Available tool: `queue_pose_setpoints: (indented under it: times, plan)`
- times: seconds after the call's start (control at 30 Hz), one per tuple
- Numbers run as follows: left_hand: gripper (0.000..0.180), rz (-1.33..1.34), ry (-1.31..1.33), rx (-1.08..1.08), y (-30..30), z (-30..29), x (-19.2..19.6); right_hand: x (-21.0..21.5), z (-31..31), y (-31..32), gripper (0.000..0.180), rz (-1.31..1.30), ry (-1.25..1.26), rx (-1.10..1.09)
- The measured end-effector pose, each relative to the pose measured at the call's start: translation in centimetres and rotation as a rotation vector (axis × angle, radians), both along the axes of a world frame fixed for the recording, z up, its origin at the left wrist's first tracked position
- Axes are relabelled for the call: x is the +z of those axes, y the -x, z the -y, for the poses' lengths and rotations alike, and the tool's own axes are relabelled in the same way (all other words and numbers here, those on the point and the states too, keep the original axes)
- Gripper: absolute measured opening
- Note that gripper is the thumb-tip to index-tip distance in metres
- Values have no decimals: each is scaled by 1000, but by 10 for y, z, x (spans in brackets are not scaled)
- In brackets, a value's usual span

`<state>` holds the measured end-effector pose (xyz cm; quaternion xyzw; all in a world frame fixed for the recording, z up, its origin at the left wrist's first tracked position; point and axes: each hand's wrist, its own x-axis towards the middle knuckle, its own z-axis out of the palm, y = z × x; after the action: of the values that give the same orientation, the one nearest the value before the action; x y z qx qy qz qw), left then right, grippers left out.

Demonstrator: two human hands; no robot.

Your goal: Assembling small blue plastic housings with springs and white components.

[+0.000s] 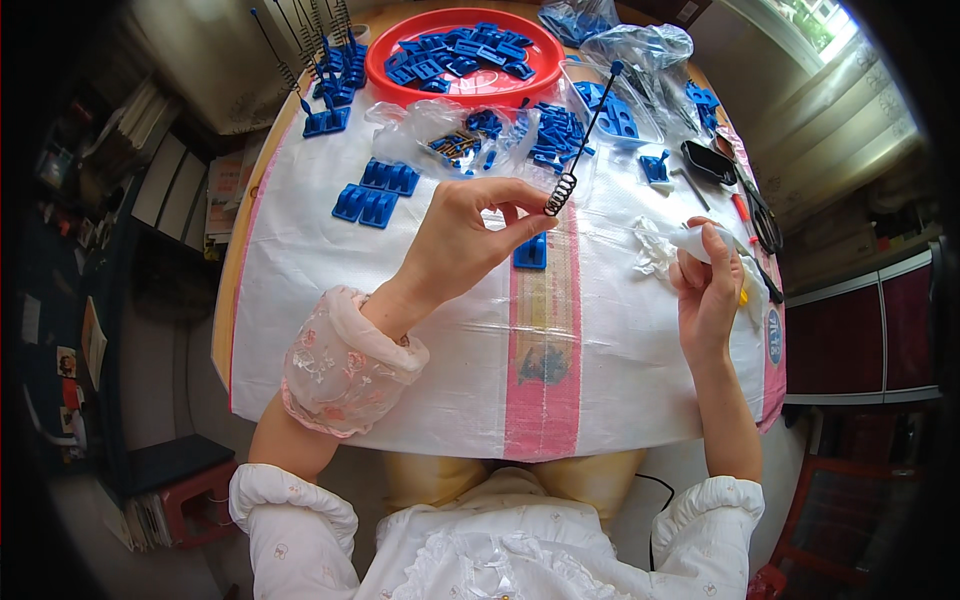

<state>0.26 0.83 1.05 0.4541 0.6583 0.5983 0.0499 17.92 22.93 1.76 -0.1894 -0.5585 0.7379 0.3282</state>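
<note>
My left hand (pixel 465 235) is over the middle of the table, thumb and forefinger pinching the lower end of a black coil spring (pixel 562 192). A thin black rod with a blue tip rises from the spring, tilted up to the right. Just below those fingertips, a blue plastic base (pixel 530 251) lies on the table. At the right, my right hand (pixel 708 275) is closed around a small white bottle (pixel 690 240), partly hidden by the fingers. A crumpled white tissue (pixel 653 247) lies beside it.
A red tray (pixel 378 75) heaped with blue clips stands at the back. Rods on springs rise from blue bases (pixel 326 121) at the far left. Paired blue pieces (pixel 365 205), bags of small parts (pixel 440 130), a black dish (pixel 708 161) and scissors (pixel 766 228) lie around.
</note>
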Motion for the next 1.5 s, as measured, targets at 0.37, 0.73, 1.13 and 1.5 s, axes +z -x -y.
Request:
queue_pose_setpoints:
  times: [0.37, 0.73, 1.13, 1.5]
  plan:
    - [13, -12, -6, 4, -1, 1, 1, -4, 4, 7, 26, 12, -32, 37]
    - [13, -18, -3, 5, 0, 1, 1, 1, -1, 7, 27, 2, -10, 42]
    - [19, -22, 47, 0, 1, 2, 1, -1, 2, 9, 26, 8, -35, 79]
    - [18, -18, 40, -7, 2, 1, -1, -2, 1, 9, 26, 19, -42, 88]
